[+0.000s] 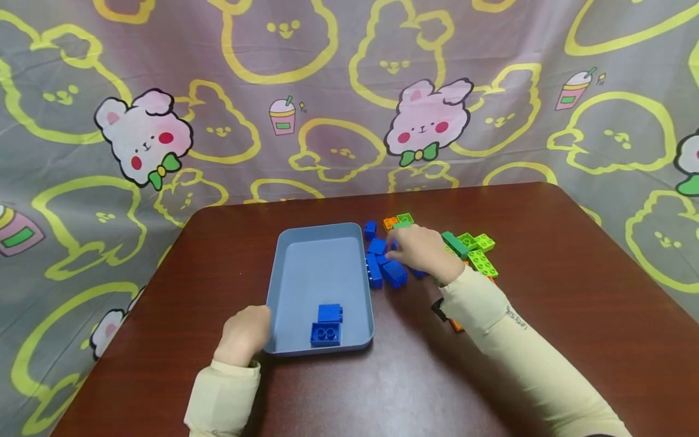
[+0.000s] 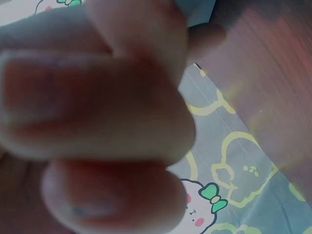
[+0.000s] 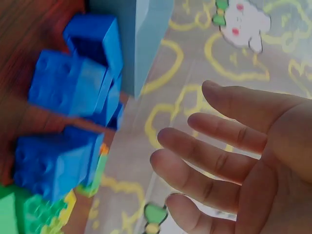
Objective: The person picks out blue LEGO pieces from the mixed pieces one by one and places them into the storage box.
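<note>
A grey-blue tray (image 1: 322, 267) stands on the table with two blue building bricks (image 1: 326, 334) at its near end. My left hand (image 1: 246, 331) is at the tray's near left side, fingers curled at the rim. In the left wrist view the curled fingers (image 2: 97, 107) fill much of the picture and hide the exact contact. My right hand (image 1: 423, 249) hovers over loose blue bricks (image 1: 394, 273) just right of the tray. Its fingers (image 3: 200, 153) are spread and relaxed in the right wrist view, holding nothing, with blue bricks (image 3: 63, 85) nearby.
Green bricks (image 1: 483, 263) lie beyond my right wrist. An orange brick (image 1: 390, 223) sits at the back of the pile. Near the right sleeve is a dark piece (image 1: 438, 309), partly covered. A patterned curtain (image 1: 338, 121) hangs behind the brown table (image 1: 229, 261).
</note>
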A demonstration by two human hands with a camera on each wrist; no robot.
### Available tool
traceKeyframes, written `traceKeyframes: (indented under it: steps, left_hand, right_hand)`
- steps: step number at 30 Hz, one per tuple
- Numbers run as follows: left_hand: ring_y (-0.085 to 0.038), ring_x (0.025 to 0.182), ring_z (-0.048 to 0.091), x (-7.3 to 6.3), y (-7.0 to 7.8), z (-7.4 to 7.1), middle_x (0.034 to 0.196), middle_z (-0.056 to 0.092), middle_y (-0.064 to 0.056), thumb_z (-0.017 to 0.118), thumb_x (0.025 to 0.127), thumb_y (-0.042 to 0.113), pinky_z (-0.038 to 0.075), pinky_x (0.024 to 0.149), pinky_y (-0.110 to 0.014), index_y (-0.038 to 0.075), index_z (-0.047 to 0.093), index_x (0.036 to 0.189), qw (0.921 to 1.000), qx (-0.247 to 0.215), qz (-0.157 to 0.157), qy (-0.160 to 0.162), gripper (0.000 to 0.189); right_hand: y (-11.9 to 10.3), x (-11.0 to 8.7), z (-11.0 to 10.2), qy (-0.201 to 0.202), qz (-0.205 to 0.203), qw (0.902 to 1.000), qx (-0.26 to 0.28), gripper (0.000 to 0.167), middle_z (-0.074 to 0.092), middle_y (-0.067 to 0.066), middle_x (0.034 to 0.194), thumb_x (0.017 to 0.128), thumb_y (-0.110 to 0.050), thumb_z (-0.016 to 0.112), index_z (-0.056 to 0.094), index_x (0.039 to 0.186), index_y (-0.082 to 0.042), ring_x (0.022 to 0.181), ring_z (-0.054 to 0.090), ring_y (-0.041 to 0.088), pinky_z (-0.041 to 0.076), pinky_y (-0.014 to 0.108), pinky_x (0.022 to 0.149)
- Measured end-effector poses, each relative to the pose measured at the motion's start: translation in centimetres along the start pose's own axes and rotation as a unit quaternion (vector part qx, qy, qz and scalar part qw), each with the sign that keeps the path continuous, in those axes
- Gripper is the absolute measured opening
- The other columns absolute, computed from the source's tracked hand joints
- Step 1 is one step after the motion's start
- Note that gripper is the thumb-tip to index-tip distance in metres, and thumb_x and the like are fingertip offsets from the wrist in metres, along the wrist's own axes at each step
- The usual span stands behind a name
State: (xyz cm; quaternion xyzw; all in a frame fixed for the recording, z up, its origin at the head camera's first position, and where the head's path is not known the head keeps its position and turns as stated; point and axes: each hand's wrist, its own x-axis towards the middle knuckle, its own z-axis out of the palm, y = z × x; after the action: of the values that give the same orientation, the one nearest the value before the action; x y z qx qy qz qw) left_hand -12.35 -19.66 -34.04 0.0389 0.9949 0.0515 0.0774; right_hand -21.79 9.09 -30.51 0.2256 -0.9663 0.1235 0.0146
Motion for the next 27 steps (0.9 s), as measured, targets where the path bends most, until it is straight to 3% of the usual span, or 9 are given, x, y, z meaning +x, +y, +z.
traceKeyframes:
  steps: [6, 13, 17, 20, 22, 27]
  left_hand:
    - [-0.023, 0.058, 0.054, -0.2, -0.1, 0.1, 0.069, 0.058, -0.014, 0.044, 0.078, -0.008, 0.042, 0.048, -0.041, 0.002, 0.059, 0.067, 1.0000, -0.002, 0.002, 0.003, 0.021]
    - [-0.026, 0.060, 0.057, -0.1, -0.1, 0.1, 0.070, 0.059, -0.014, 0.044, 0.077, -0.008, 0.043, 0.048, -0.041, 0.002, 0.060, 0.067, 0.9999, -0.003, 0.005, 0.012, 0.021]
    - [-0.025, 0.059, 0.056, 0.0, -0.1, 0.1, 0.069, 0.058, -0.014, 0.044, 0.078, -0.007, 0.043, 0.047, -0.041, 0.002, 0.060, 0.067, 0.9999, -0.002, 0.004, 0.012, 0.021]
    - [-0.025, 0.059, 0.056, 0.0, -0.2, 0.1, 0.069, 0.058, -0.014, 0.044, 0.078, -0.008, 0.043, 0.047, -0.041, 0.002, 0.060, 0.066, 0.9999, -0.002, 0.004, 0.012, 0.022]
    - [-0.027, 0.061, 0.057, 0.1, -0.2, 0.2, 0.070, 0.059, -0.015, 0.044, 0.078, -0.008, 0.043, 0.048, -0.042, 0.001, 0.060, 0.067, 0.9999, -0.003, 0.004, 0.010, 0.021]
    - [-0.029, 0.064, 0.058, 0.2, -0.2, 0.3, 0.074, 0.060, -0.016, 0.044, 0.079, -0.007, 0.044, 0.050, -0.043, 0.000, 0.062, 0.072, 1.0000, -0.006, -0.002, 0.002, 0.020]
  right_hand:
    - [2.7, -0.9, 0.3, 0.010, 0.041, 0.9989, 0.019, 0.028, 0.062, 0.006, 0.081, 0.080, -0.024, 0.066, 0.065, 0.100, -0.005, 0.066, 0.055, 0.017, 0.045, 0.031, 0.052]
    - [4.2, -1.2, 1.8, -0.016, 0.069, 0.9974, 0.013, 0.030, 0.063, 0.011, 0.092, 0.080, -0.024, 0.067, 0.063, 0.101, -0.003, 0.065, 0.056, 0.018, 0.045, 0.031, 0.050]
    - [4.4, -1.2, 2.5, -0.020, 0.095, 0.9953, 0.007, 0.023, 0.055, 0.004, 0.070, 0.077, -0.024, 0.070, 0.060, 0.081, -0.003, 0.055, 0.047, 0.015, 0.037, 0.028, 0.044]
    - [4.4, -1.2, 2.8, -0.034, 0.116, 0.9927, 0.000, 0.034, 0.035, 0.000, 0.054, 0.076, -0.026, 0.071, 0.046, 0.063, -0.007, 0.049, 0.035, 0.014, 0.027, 0.026, 0.042]
    - [4.4, -1.1, 2.9, -0.048, 0.126, 0.9909, -0.003, 0.040, 0.026, -0.001, 0.052, 0.076, -0.028, 0.070, 0.040, 0.058, -0.010, 0.047, 0.030, 0.014, 0.024, 0.026, 0.041]
    - [4.5, -0.9, 3.1, -0.055, 0.131, 0.9899, -0.006, 0.043, 0.025, -0.002, 0.050, 0.076, -0.031, 0.071, 0.038, 0.055, -0.011, 0.045, 0.031, 0.013, 0.023, 0.026, 0.040]
